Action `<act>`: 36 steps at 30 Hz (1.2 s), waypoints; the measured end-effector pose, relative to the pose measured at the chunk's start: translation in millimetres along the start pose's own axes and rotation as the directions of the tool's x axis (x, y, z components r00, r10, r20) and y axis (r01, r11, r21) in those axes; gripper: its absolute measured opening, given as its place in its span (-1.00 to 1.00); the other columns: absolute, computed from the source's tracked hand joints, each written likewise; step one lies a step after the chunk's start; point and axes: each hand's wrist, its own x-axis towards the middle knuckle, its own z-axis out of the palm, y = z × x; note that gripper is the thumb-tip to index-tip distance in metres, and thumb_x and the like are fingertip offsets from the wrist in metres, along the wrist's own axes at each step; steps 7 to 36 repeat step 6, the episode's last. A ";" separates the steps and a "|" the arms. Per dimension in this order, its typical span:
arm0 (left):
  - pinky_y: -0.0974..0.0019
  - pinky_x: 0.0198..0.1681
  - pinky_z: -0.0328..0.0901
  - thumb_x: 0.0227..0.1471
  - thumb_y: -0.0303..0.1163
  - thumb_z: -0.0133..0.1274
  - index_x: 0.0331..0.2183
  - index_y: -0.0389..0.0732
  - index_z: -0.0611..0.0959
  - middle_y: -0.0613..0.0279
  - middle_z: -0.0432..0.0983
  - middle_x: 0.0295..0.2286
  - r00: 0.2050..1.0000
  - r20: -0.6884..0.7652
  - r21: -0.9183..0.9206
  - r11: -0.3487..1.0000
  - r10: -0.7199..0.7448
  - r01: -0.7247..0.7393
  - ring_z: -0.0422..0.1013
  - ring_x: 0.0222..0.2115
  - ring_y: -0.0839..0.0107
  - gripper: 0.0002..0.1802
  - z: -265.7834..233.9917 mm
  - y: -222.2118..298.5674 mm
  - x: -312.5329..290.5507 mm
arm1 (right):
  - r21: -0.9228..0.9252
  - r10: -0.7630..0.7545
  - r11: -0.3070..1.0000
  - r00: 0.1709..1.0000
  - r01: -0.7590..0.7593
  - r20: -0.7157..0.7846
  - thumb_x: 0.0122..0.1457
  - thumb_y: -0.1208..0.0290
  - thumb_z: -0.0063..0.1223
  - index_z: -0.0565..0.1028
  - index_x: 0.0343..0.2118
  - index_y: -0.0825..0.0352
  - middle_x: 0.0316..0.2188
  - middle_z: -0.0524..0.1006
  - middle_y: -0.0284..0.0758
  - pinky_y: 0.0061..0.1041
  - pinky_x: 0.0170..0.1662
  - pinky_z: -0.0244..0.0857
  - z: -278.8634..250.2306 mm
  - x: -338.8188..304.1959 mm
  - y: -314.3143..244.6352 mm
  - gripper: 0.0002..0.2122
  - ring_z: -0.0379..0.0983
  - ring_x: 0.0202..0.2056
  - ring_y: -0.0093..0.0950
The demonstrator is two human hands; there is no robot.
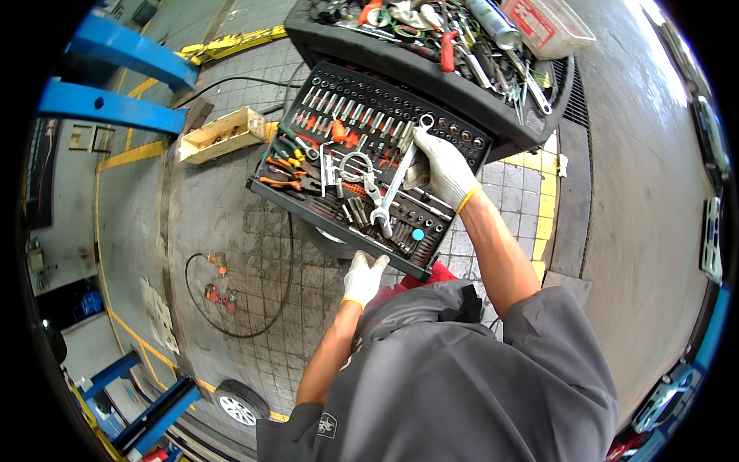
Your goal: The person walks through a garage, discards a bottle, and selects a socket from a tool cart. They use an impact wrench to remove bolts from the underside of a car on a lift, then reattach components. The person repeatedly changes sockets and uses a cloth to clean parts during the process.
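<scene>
My right hand [446, 165], in a white knit glove, is closed round a large silver combination wrench [399, 185] near its ring end. The wrench lies slantwise above an open tool drawer [336, 229], its open jaw towards the drawer's front. Rows of sockets [339, 104] fill the far part of the drawer. Pliers with orange handles [281, 183] lie at its left, and a silver curved-jaw tool [356, 165] sits near the middle. My left hand [365, 277], gloved too, is beside the drawer's front edge, thumb and fingers apart, holding nothing visible.
Behind the drawer, the cabinet top [431, 58] carries jumbled tools, a spray can [495, 25] and a clear plastic bin [550, 31]. At left are a wooden box [222, 136] and blue lift arms [115, 106]. A black hose [289, 269] and red power tool [219, 296] lie on the floor.
</scene>
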 end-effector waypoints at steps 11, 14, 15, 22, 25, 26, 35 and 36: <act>0.10 0.35 0.18 0.13 0.30 0.16 0.37 -0.28 0.32 -0.26 0.37 0.26 0.948 0.287 0.071 0.990 -0.137 0.122 0.31 0.28 -0.09 0.06 -29.1 42.1 -0.1 | 0.031 -0.002 1.000 1.000 0.002 -0.003 0.47 0.01 -0.04 0.55 -0.32 0.29 -0.57 0.57 -0.36 -0.42 -0.53 0.49 -26.9 -43.8 34.3 -0.60 0.49 -0.66 -0.48; 0.10 0.35 0.18 0.13 0.30 0.16 0.37 -0.28 0.32 -0.26 0.37 0.26 0.948 0.287 0.071 0.990 -0.137 0.122 0.31 0.28 -0.09 0.06 -29.1 42.1 -0.1 | 0.031 -0.002 1.000 1.000 0.002 -0.003 0.47 0.01 -0.04 0.55 -0.32 0.29 -0.57 0.57 -0.36 -0.42 -0.53 0.49 -26.9 -43.8 34.3 -0.60 0.49 -0.66 -0.48; 0.10 0.35 0.18 0.13 0.30 0.16 0.37 -0.28 0.32 -0.26 0.37 0.26 0.948 0.287 0.071 0.990 -0.137 0.122 0.31 0.28 -0.09 0.06 -29.1 42.1 -0.1 | 0.031 -0.002 1.000 1.000 0.002 -0.003 0.47 0.01 -0.04 0.55 -0.32 0.29 -0.57 0.57 -0.36 -0.42 -0.53 0.49 -26.9 -43.8 34.3 -0.60 0.49 -0.66 -0.48; 0.10 0.35 0.18 0.13 0.30 0.16 0.37 -0.28 0.32 -0.26 0.37 0.26 0.948 0.287 0.071 0.990 -0.137 0.122 0.31 0.28 -0.09 0.06 -29.1 42.1 -0.1 | 0.031 -0.002 1.000 1.000 0.002 -0.003 0.47 0.01 -0.04 0.55 -0.32 0.29 -0.57 0.57 -0.36 -0.42 -0.53 0.49 -26.9 -43.8 34.3 -0.60 0.49 -0.66 -0.48; 0.10 0.35 0.18 0.13 0.30 0.16 0.37 -0.28 0.32 -0.26 0.37 0.26 0.948 0.287 0.071 0.990 -0.137 0.122 0.31 0.28 -0.09 0.06 -29.1 42.1 -0.1 | 0.031 -0.002 1.000 1.000 0.002 -0.003 0.47 0.01 -0.04 0.55 -0.32 0.29 -0.57 0.57 -0.36 -0.42 -0.53 0.49 -26.9 -43.8 34.3 -0.60 0.49 -0.66 -0.48; 0.10 0.35 0.18 0.13 0.30 0.16 0.37 -0.28 0.32 -0.26 0.37 0.26 0.948 0.287 0.071 0.990 -0.137 0.122 0.31 0.28 -0.09 0.06 -29.1 42.1 -0.1 | 0.031 -0.002 1.000 1.000 0.002 -0.003 0.47 0.01 -0.04 0.55 -0.32 0.29 -0.57 0.57 -0.36 -0.42 -0.53 0.49 -26.9 -43.8 34.3 -0.60 0.49 -0.66 -0.48; 0.10 0.35 0.18 0.13 0.30 0.16 0.37 -0.28 0.32 -0.26 0.37 0.26 0.948 0.287 0.071 0.990 -0.137 0.122 0.31 0.28 -0.09 0.06 -29.1 42.1 -0.1 | 0.031 -0.002 1.000 1.000 0.002 -0.003 0.47 0.01 -0.04 0.55 -0.32 0.29 -0.57 0.57 -0.36 -0.42 -0.53 0.49 -26.9 -43.8 34.3 -0.60 0.49 -0.66 -0.48; 0.10 0.35 0.18 0.13 0.30 0.16 0.37 -0.28 0.32 -0.26 0.37 0.26 0.948 0.287 0.071 0.990 -0.137 0.122 0.31 0.28 -0.09 0.06 -29.1 42.1 -0.1 | 0.031 -0.002 1.000 1.000 0.002 -0.003 0.47 0.01 -0.04 0.55 -0.32 0.29 -0.57 0.57 -0.36 -0.42 -0.53 0.49 -26.9 -43.8 34.3 -0.60 0.49 -0.66 -0.48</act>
